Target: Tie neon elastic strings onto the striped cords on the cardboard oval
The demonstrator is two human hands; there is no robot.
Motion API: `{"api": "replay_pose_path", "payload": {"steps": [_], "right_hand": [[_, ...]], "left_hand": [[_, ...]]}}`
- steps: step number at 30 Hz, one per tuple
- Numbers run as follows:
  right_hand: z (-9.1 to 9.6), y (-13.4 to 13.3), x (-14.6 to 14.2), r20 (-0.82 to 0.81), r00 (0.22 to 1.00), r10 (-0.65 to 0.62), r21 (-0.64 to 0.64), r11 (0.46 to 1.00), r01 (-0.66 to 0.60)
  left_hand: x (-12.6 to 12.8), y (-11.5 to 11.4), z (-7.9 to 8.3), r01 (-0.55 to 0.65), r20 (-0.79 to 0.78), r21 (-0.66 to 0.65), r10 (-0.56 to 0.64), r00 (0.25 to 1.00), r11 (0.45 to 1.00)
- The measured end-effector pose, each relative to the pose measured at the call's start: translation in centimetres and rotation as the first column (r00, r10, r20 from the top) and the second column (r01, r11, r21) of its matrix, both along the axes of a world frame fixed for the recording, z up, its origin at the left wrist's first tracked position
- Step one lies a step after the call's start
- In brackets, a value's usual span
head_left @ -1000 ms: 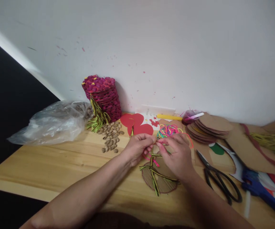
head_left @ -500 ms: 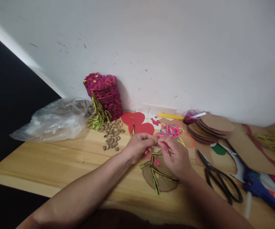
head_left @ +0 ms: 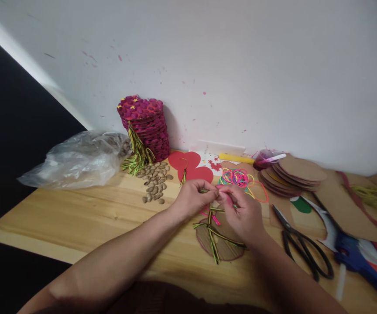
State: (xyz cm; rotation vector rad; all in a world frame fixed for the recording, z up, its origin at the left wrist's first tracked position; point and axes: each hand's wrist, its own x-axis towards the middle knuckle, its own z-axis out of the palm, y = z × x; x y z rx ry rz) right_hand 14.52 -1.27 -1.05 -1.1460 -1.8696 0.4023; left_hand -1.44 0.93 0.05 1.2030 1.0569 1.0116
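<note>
My left hand and my right hand meet above the wooden table, fingers pinched together on a pink rubber band and the top of a bundle of green, yellow and black cords. The cords hang down over a round brown cardboard disc lying flat under my hands. A heap of coloured rubber bands lies just beyond my fingers.
A stack of purple-red decorated discs stands by the wall, with seeds and a clear plastic bag to its left. Red paper hearts, plain cardboard discs, black scissors and a blue glue gun lie to the right.
My hands have stayed together on the band and cords, with only small finger shifts. The view has drifted slightly, so everything sits a little further right and higher.
</note>
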Motion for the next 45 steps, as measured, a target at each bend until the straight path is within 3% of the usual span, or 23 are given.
{"api": "replay_pose_path", "payload": {"steps": [6, 12, 19, 25, 27, 32, 34, 37, 41, 43, 45], "right_hand": [[0.1, 0.4, 0.6, 0.161, 0.986, -0.050, 0.203, 0.979, 0.016], [0.6, 0.2, 1.1, 0.235, 0.970, -0.067, 0.271, 0.963, 0.000], [0.8, -0.1, 0.9, 0.174, 0.984, -0.037, 0.140, 0.990, 0.013], [1.1, -0.4, 0.6, -0.083, 0.996, -0.018, -0.168, 0.986, 0.004], [1.3, -0.3, 0.4, -0.193, 0.980, -0.045, -0.317, 0.948, -0.019], [2.1, 0.1, 0.2, -0.382, 0.909, -0.165, -0.606, 0.787, -0.112], [2.4, 0.3, 0.3, -0.444, 0.872, -0.204, -0.674, 0.717, -0.175], [2.8, 0.6, 0.8, -0.504, 0.828, -0.246, -0.753, 0.595, -0.281], [3.0, 1.0, 1.6, -0.529, 0.823, -0.206, -0.785, 0.486, -0.383], [2.8, 1.3, 2.0, -0.523, 0.832, -0.186, -0.791, 0.470, -0.392], [2.5, 1.5, 2.3, -0.515, 0.839, -0.174, -0.794, 0.464, -0.392]], "left_hand": [[0.3, -0.2, -0.2, 0.075, 0.107, -0.143, -0.060, 0.992, 0.987], [-0.3, 0.0, -0.1, 0.153, 0.044, -0.090, -0.149, 0.988, 0.984], [-1.1, 0.1, 0.4, 0.195, -0.188, 0.200, -0.158, 0.969, 0.960], [-1.1, 0.2, 0.1, 0.219, -0.340, 0.470, -0.053, 0.939, 0.855], [-1.1, 0.2, -0.1, 0.255, -0.421, 0.592, 0.024, 0.907, 0.765], [-1.6, 0.0, -0.3, 0.386, -0.539, 0.803, 0.279, 0.794, 0.453], [-1.9, -0.2, -0.3, 0.434, -0.552, 0.822, 0.328, 0.767, 0.368], [-2.1, -0.4, -0.3, 0.487, -0.561, 0.825, 0.314, 0.766, 0.285], [-1.7, -0.4, -0.6, 0.455, -0.511, 0.854, 0.244, 0.824, 0.252], [-1.2, -0.3, -0.9, 0.381, -0.453, 0.870, 0.206, 0.867, 0.312], [-0.7, -0.3, -1.1, 0.301, -0.402, 0.841, 0.147, 0.904, 0.449]]}}
